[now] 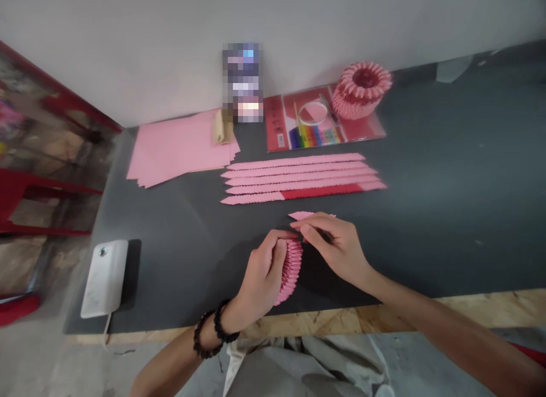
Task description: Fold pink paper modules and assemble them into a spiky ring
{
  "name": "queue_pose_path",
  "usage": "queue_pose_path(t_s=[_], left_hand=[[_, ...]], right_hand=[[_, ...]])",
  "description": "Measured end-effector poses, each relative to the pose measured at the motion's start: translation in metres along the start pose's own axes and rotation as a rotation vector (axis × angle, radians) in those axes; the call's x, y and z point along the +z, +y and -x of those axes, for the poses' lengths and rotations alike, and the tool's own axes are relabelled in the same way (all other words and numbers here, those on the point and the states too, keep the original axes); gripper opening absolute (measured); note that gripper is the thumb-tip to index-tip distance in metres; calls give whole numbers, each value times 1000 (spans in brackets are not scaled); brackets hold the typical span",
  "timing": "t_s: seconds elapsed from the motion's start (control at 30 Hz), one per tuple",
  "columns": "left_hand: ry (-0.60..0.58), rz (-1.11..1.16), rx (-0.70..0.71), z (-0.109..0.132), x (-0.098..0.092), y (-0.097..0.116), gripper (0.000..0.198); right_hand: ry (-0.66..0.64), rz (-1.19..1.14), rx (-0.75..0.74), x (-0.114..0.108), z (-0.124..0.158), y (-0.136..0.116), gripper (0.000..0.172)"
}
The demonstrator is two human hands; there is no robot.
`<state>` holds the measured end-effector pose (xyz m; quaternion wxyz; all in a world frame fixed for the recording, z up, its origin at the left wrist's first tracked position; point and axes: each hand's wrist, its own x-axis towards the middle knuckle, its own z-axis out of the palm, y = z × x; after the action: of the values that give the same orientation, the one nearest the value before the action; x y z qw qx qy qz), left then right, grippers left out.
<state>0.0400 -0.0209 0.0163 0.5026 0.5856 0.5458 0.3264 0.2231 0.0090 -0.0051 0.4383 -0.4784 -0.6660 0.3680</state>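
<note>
The table (183, 232) spreads beneath the left hand's grip. Beyond the grip, paper (179, 144) lies leftward, a packet (345, 131) slightly rightward, strips (322, 191) nearer. Just right, the right hand (298, 226) has thumb and fingertips close; whether they pinch anything, I cannot tell. The vase (358, 101) stands beyond, rightward; a white device (106, 277) well left. The left hand (262, 274) is clamped on pleats (292, 272).
</note>
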Motion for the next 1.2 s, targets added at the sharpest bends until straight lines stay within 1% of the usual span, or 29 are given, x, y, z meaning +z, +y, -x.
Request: queue_pose_path(t_s=[0.07,0.13,0.2,0.27,0.33,0.43,0.5,0.6,0.67,0.73,0.83,0.97,1.07,1.2], left_hand=[[-12,-26,11,-2,-2,0,32],[-2,-50,14,-3,-4,-1,30],[-8,-62,0,-4,-6,-2,32],[-26,-62,-23,-5,-7,-3,36],[-56,-54,-41,-6,-8,-4,34],[-104,24,-63,-8,-8,-6,31],[-144,112,-90,-10,-8,-7,31],[-205,240,-187,-12,-6,-9,36],[-249,290,-255,-12,-5,-9,37],[-299,291,-272,-13,-6,-8,34],[-331,267,-273,-13,-9,-7,30],[-349,242,-323,-14,-11,-7,28],[-362,204,-323,-14,-12,-8,25],[-391,195,-356,-14,-13,-8,26]], right_hand=[[-69,-90,88,-3,-4,4,26],[-162,-177,133,-6,-7,6,30],[-240,-245,146,-7,-7,7,31],[-290,-294,142,-6,-7,8,32],[-327,-325,147,-6,-7,9,32],[-344,-327,163,-6,-7,11,27],[-316,-304,152,-7,-8,13,23],[-278,-296,144,-8,-10,14,16],[-307,-354,185,-9,-11,14,13],[-377,-443,251,-9,-11,12,17],[-468,-523,345,-9,-11,8,24],[-502,-493,440,-8,-10,2,28],[-515,-420,444,-6,-8,1,23],[-483,-356,404,-4,-6,0,16]])
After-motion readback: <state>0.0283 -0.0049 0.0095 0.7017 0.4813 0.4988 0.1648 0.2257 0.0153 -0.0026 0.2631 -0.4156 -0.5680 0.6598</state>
